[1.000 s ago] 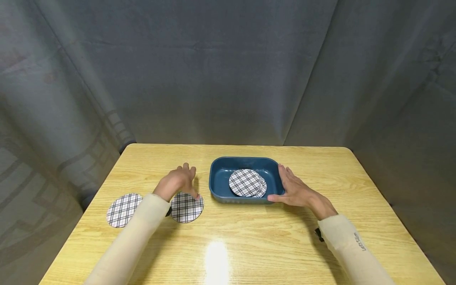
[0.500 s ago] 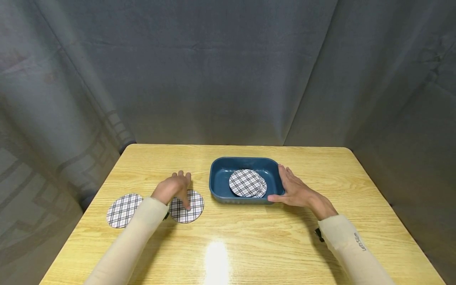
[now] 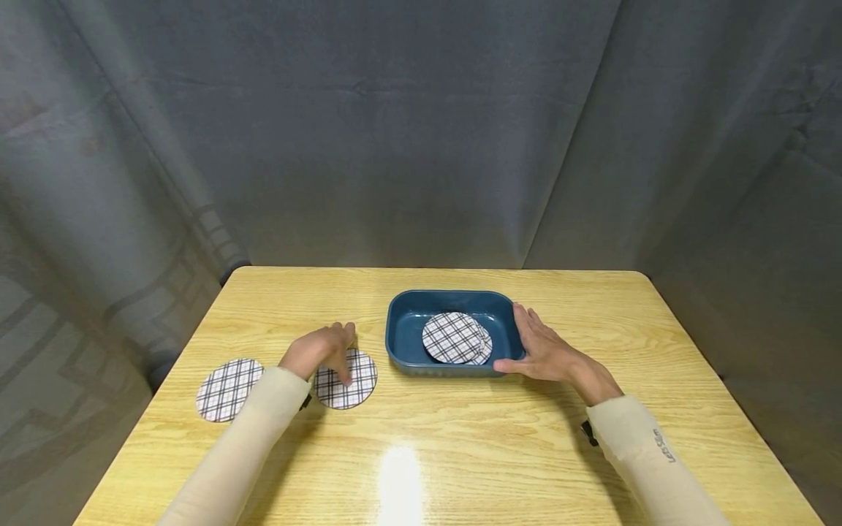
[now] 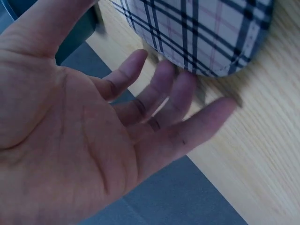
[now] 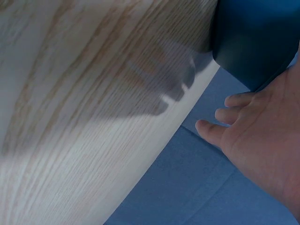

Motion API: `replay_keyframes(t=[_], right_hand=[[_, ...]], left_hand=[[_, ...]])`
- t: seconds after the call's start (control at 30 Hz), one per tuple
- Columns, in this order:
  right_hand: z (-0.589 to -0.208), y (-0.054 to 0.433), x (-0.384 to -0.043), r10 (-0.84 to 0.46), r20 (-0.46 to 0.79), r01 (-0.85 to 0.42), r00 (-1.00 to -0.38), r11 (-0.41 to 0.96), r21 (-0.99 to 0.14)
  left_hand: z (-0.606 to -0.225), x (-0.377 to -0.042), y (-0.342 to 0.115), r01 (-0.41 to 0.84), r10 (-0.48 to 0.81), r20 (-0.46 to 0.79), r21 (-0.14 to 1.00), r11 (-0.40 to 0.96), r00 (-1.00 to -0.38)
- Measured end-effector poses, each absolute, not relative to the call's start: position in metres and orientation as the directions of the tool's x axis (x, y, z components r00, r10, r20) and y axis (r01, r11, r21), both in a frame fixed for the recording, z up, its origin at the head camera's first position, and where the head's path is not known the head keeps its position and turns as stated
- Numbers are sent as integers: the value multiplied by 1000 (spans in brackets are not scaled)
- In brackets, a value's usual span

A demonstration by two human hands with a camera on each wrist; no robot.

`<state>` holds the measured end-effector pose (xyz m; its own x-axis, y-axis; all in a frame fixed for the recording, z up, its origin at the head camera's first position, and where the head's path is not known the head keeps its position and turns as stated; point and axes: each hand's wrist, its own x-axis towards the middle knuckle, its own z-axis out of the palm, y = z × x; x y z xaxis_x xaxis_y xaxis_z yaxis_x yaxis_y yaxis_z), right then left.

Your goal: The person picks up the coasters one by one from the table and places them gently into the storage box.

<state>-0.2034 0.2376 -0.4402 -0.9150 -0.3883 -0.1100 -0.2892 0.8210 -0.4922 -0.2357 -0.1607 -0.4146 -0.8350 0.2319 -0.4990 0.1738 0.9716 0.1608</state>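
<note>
My left hand (image 3: 324,351) is at a round plaid coaster (image 3: 360,378) left of the dark blue rectangular dish (image 3: 408,368). Its thumb lies over the top of the coaster, and its fingers are at the far edge. In the left wrist view, some fingertips (image 4: 185,82) pass under the edge of the coaster (image 4: 201,33), which they pinch with the thumb; the thumb's tip is out of that view. My right hand (image 3: 546,351) rests spread against the right end of the dish, thumb along the near rim. Two overlapping plaid coasters (image 3: 452,337) lie inside the dish.
Another plaid coaster (image 3: 229,390) lies farther left on the wooden table (image 3: 460,453), beside the left sleeve (image 3: 253,431). Grey curtains (image 3: 421,146) hang behind the table and on both sides.
My left hand has moved slightly left and toward me, its thumb going from the coaster's right side to its middle. The coaster has barely shifted. The right hand and dish have stayed put.
</note>
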Motion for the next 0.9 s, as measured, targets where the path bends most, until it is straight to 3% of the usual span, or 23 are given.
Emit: replay_keyframes(t=[0.53, 0.9], right_hand=[[-441, 238, -204, -389, -117, -284, -914, 819, -499], [-441, 238, -203, -390, -108, -288, -914, 815, -502]], left_hand=[[-419, -241, -170, 136, 300, -519, 331, 934, -800], [-422, -245, -171, 93, 284, -539, 354, 931, -793]])
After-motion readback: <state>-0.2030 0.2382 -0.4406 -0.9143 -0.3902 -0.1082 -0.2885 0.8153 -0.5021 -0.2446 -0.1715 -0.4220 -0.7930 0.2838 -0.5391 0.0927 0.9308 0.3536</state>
